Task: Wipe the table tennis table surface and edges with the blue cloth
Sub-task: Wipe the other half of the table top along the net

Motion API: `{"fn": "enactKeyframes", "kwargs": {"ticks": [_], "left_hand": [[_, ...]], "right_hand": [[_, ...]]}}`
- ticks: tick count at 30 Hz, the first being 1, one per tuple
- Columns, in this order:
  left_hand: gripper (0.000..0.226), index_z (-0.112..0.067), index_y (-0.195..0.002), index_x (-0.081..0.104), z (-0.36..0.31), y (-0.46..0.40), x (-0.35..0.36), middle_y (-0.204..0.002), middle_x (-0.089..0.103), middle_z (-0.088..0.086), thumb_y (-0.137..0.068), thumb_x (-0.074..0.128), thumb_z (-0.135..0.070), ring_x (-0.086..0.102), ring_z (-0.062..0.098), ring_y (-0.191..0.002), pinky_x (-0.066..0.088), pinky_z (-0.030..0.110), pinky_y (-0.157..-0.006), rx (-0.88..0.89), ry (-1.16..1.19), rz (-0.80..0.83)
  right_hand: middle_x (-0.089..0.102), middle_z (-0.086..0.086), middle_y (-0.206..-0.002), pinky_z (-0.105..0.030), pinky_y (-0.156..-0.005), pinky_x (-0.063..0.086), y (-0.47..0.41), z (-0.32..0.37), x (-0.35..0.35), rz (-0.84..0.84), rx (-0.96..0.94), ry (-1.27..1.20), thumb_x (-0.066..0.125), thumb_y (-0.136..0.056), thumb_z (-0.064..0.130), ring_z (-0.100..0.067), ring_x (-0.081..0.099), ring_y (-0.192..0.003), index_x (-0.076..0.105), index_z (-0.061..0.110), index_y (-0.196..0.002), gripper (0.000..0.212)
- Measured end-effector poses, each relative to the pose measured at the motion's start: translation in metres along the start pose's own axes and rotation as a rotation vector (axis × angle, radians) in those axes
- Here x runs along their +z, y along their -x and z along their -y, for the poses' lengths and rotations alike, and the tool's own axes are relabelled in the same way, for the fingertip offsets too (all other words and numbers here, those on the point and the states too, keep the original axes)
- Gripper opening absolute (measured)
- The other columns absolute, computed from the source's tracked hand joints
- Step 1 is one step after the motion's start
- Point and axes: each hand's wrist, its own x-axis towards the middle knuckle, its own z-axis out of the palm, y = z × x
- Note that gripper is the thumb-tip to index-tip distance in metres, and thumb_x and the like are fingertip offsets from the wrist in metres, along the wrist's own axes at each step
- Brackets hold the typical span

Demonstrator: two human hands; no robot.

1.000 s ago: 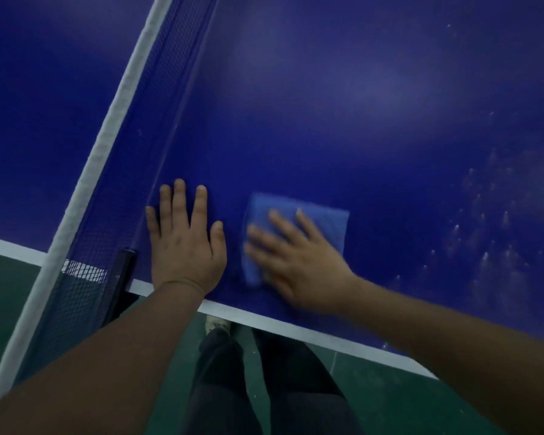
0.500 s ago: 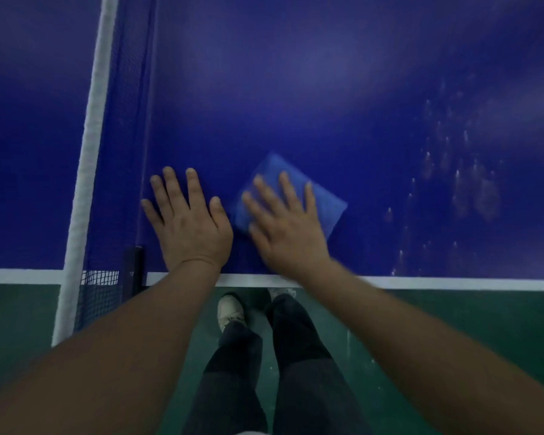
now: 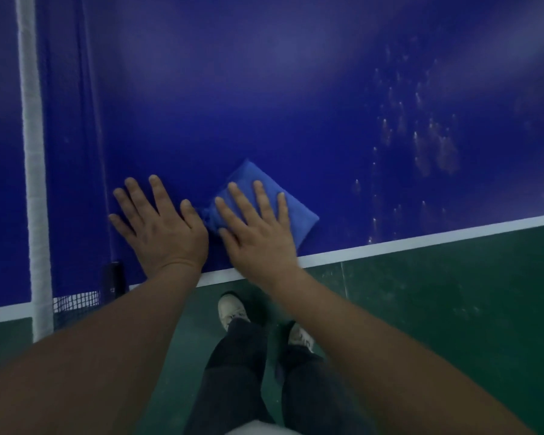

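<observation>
My right hand pressed flat, fingers straight, on the blue cloth near the tabletop edge; my left hand lay flat beside it. The pale specks, well to the right, risked being missed.

Soft blue cloth on a smooth, faintly glossy, dust-speckled table; mesh net

Folded blue cloth flat on dark blue table, near its white edge
</observation>
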Motion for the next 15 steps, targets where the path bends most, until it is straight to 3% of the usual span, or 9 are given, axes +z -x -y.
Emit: {"fn": "enactKeyframes", "kwargs": {"ticks": [1, 3, 7, 9, 11, 13, 15], "left_hand": [[0.065, -0.016, -0.161, 0.013, 0.000, 0.000, 0.001, -0.169, 0.000, 0.013, -0.103, 0.027, -0.044, -0.006, 0.031, -0.156, -0.006, 0.054, -0.124, -0.001, -0.006, -0.001], [0.066, -0.017, -0.161, 0.012, 0.000, 0.001, 0.001, -0.169, 0.000, 0.013, -0.103, 0.026, -0.044, -0.006, 0.031, -0.156, -0.006, 0.054, -0.124, -0.007, -0.014, -0.006], [0.066, -0.017, -0.161, 0.012, -0.001, 0.001, 0.002, -0.169, 0.000, 0.013, -0.103, 0.026, -0.044, -0.006, 0.031, -0.156, -0.005, 0.054, -0.124, -0.005, -0.010, -0.009], [0.065, -0.017, -0.161, 0.012, 0.000, 0.001, 0.003, -0.169, 0.000, 0.013, -0.103, 0.026, -0.044, -0.006, 0.030, -0.156, -0.005, 0.054, -0.124, -0.008, -0.012, -0.014], [0.065, -0.017, -0.161, 0.013, 0.000, 0.001, 0.003, -0.169, 0.000, 0.013, -0.104, 0.026, -0.044, -0.006, 0.030, -0.156, -0.006, 0.053, -0.124, -0.006, -0.012, -0.016], [0.065, -0.017, -0.161, 0.013, -0.001, 0.000, 0.004, -0.169, 0.001, 0.013, -0.104, 0.027, -0.043, -0.005, 0.030, -0.156, -0.006, 0.053, -0.124, -0.007, -0.007, -0.015], [0.065, -0.017, -0.161, 0.014, -0.001, 0.001, 0.003, -0.169, 0.001, 0.013, -0.104, 0.027, -0.043, -0.005, 0.030, -0.156, -0.005, 0.054, -0.124, -0.013, -0.009, -0.017]], "right_hand": [[0.032, 0.001, -0.162, -0.061, -0.120, 0.008, 0.011, -0.024, -0.001, 0.006, -0.009, 0.017, 0.033, -0.101, 0.048, -0.034, 0.019, -0.152, 0.037, 0.032, -0.153, 0.054], [0.033, -0.001, -0.162, -0.064, -0.118, 0.016, 0.030, -0.087, -0.009, -0.020, 0.148, 0.065, 0.033, -0.101, 0.048, -0.035, 0.023, -0.151, 0.038, 0.031, -0.152, 0.055], [0.007, 0.005, -0.169, -0.062, -0.121, 0.004, 0.036, -0.184, -0.043, -0.021, 0.864, -0.040, 0.020, -0.103, 0.051, -0.028, 0.001, -0.155, 0.016, 0.035, -0.160, 0.060], [0.009, 0.002, -0.169, -0.065, -0.119, 0.007, 0.018, -0.164, -0.038, -0.098, 1.019, -0.056, 0.019, -0.104, 0.049, -0.032, 0.003, -0.155, 0.017, 0.031, -0.160, 0.059], [0.024, -0.003, -0.165, -0.069, -0.117, 0.013, 0.004, -0.104, -0.022, -0.181, 0.810, -0.014, 0.024, -0.102, 0.045, -0.038, 0.017, -0.152, 0.032, 0.026, -0.157, 0.059], [0.034, -0.004, -0.161, -0.068, -0.117, 0.016, 0.012, -0.038, -0.003, -0.121, 0.303, 0.021, 0.033, -0.100, 0.042, -0.039, 0.026, -0.149, 0.042, 0.026, -0.152, 0.055], [0.036, -0.001, -0.160, -0.064, -0.119, 0.015, 0.034, -0.025, 0.001, -0.027, -0.092, 0.024, 0.039, -0.102, 0.043, -0.036, 0.025, -0.150, 0.044, 0.030, -0.150, 0.050]]}}
